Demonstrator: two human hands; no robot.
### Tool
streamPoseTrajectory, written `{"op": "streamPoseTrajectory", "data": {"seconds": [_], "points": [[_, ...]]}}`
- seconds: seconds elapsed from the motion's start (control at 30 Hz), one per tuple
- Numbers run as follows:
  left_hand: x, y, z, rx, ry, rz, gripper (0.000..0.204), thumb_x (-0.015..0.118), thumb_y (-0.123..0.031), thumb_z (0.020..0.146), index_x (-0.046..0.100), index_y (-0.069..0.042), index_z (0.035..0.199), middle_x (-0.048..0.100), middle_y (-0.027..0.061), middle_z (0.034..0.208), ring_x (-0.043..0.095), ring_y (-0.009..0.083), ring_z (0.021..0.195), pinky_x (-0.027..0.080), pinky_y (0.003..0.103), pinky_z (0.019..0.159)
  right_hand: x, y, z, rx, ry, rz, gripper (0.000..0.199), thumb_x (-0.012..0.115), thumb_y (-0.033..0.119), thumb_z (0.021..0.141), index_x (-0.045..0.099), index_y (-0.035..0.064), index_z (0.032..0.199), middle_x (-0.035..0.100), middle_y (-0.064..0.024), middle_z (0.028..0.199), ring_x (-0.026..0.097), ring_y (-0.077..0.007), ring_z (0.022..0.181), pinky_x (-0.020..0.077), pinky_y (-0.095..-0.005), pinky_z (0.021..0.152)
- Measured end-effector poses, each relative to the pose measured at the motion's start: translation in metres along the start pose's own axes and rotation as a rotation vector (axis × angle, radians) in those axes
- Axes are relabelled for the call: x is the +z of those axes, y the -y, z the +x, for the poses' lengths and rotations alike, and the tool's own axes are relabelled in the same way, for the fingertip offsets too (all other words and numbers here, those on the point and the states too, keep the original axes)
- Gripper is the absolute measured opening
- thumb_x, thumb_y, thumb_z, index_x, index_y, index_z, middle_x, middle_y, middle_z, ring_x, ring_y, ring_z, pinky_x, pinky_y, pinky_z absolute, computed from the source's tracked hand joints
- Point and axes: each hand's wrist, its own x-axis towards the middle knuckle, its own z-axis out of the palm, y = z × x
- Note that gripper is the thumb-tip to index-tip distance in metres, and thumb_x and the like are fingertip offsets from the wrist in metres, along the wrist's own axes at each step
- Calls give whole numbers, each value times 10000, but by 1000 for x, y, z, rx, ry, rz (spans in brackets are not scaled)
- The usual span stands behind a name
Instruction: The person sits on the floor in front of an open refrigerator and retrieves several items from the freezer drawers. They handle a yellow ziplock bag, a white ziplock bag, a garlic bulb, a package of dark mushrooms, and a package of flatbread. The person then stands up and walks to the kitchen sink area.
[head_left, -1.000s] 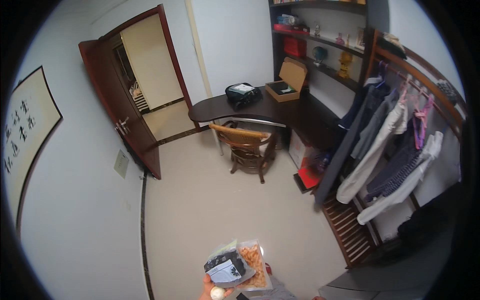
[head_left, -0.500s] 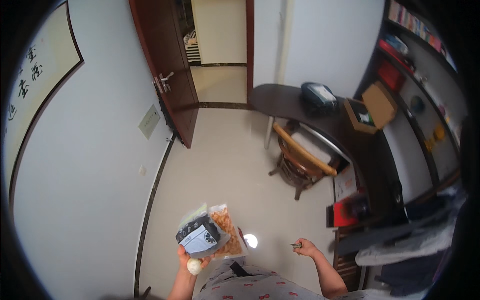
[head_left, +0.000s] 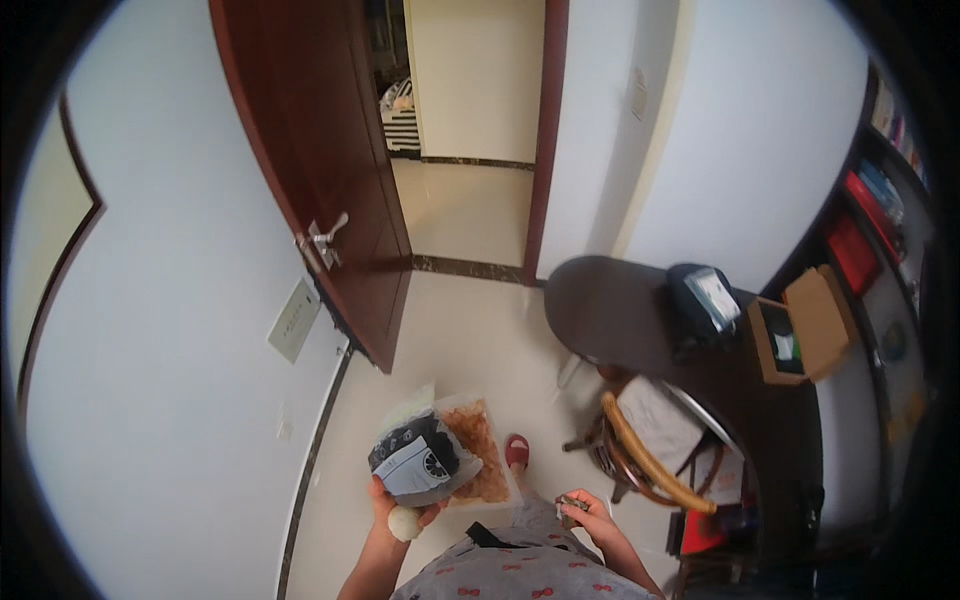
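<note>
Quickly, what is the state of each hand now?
Left hand: closed, holding clear snack bags and a small white ball.
Right hand: closed on a small dark object.

— What is changing since a second ago?
— The view is turning toward the open door [head_left: 330, 180], so the desk [head_left: 620, 315] and chair [head_left: 650, 450] are sliding to the right side.
— And the hands?
— The left hand [head_left: 395, 500] is keeping the bags [head_left: 440, 460] raised; the right hand [head_left: 580, 510], unseen earlier, is now showing, closed around something small.
</note>
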Motion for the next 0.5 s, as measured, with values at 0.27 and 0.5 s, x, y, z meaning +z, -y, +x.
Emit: {"op": "streamPoseTrajectory", "data": {"seconds": [0.27, 0.5], "points": [[-52, -88, 228, 53, -209, -163, 957, 640, -786, 710, 433, -184, 1424, 597, 182, 1222, 631, 354, 829, 486, 335, 407, 44, 202, 280, -113, 188, -251, 283, 687, 112, 916, 619, 33, 1179, 664, -43, 954, 632, -137, 833, 535, -307, 753], [-135, -195, 387, 200, -142, -202, 925, 497, -826, 778, 450, -138, 1394, 624, 231, 1108, 636, 329, 690, 444, 303, 328, 131, 371, 491, -306, 347, -249, 313, 618, 97, 935, 559, 47, 1238, 632, -62, 1091, 622, -149, 857, 528, -316, 751]]}}
